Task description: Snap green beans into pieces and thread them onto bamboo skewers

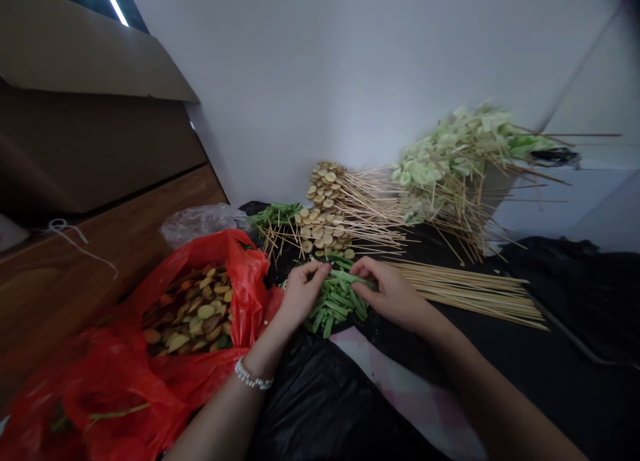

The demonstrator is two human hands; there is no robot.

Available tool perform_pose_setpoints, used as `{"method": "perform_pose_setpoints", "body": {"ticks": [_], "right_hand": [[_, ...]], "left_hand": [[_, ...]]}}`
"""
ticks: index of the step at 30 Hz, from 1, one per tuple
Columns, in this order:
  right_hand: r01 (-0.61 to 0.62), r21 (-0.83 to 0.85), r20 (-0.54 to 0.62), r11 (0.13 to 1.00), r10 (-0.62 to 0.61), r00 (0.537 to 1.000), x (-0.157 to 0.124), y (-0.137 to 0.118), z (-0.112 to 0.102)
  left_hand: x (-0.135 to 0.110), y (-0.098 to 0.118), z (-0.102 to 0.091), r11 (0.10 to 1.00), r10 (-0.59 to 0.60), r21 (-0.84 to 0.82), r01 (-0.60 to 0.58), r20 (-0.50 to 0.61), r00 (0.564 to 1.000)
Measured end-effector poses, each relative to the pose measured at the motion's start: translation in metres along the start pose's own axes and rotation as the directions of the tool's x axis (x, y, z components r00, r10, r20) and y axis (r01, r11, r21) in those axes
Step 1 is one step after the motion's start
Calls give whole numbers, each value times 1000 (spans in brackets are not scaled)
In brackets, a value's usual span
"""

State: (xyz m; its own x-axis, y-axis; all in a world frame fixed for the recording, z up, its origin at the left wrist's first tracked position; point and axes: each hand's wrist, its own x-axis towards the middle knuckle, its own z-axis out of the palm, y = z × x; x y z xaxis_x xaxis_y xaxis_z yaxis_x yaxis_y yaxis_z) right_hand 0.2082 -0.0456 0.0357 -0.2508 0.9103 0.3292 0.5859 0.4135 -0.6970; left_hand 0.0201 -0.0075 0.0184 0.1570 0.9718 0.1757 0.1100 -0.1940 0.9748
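Observation:
My left hand (pixel 301 291) rests over a pile of cut green bean pieces (pixel 336 302), its fingers curled in a pinch at the top of the pile. My right hand (pixel 389 292) is on the right side of the same pile, fingers closed on a green bean piece (pixel 356 278). Loose bamboo skewers (pixel 470 289) lie just right of my right hand. A pearl bracelet (pixel 253 377) is on my left wrist.
A red plastic bag (pixel 150 381) of sliced vegetables (pixel 193 311) lies at left. Behind the hands are skewered round slices (pixel 323 214), skewered green beans (pixel 277 216) and skewered leafy greens (pixel 450 158). Black plastic (pixel 550 374) covers the surface. Cardboard boxes (pixel 90 114) stand at far left.

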Motion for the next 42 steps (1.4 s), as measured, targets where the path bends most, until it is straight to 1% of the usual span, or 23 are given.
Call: {"method": "perform_pose_setpoints", "body": {"ticks": [3,5,7,9,11,14,17,19,22,24,26,28,30,33,36,39,42], "right_hand": [[117,-215,12,970,-117,993,-2,-3,3],[170,-374,57,912,-160,985,-3,-5,6],[217,-514,103,830,-191,976,-3,-5,7],[243,-599,120,763,-215,969,-2,-5,7],[256,-623,116,739,-237,965,-2,-5,6],[286,-604,136,744,-257,957,-2,-5,5],[318,-581,174,749,-267,948,-2,-5,5],[331,-587,180,739,-280,943,-2,-5,6],[344,-597,170,725,-305,937,-1,-5,5],[363,-552,175,751,-321,931,-1,-4,3],[374,-468,157,801,-341,927,-1,-5,2],[362,-375,95,853,-353,931,-1,-7,2],[331,-299,1,895,-346,938,-2,-9,5],[266,-219,-137,939,-300,944,-4,-12,13],[205,-153,-241,967,-238,941,-6,-13,22],[155,-92,-317,984,-177,932,-6,-13,29],[142,-39,-320,989,-147,936,-5,-13,29]], "left_hand": [[0,-4,2,991,66,113,-71,50,997],[-1,-5,3,981,89,165,-102,88,992],[-3,-3,3,962,116,232,-142,124,985],[-5,-1,2,941,142,284,-185,165,976],[-6,1,1,923,171,307,-231,208,963],[-7,3,-1,897,193,332,-290,296,935],[-7,1,-2,900,164,323,-293,373,913],[-7,0,-1,920,133,288,-267,411,902],[-7,-1,0,949,99,229,-217,437,894],[-7,0,1,969,76,177,-172,447,891],[-7,2,1,990,45,100,-99,443,895],[-8,4,0,1000,1,7,-5,417,909],[-8,5,0,994,-31,-85,69,381,924],[-9,5,2,971,-37,-209,112,334,942],[-10,5,7,934,-54,-321,154,298,953],[-13,6,12,892,-82,-407,194,278,957],[-14,5,16,851,-99,-476,220,266,959]]}}
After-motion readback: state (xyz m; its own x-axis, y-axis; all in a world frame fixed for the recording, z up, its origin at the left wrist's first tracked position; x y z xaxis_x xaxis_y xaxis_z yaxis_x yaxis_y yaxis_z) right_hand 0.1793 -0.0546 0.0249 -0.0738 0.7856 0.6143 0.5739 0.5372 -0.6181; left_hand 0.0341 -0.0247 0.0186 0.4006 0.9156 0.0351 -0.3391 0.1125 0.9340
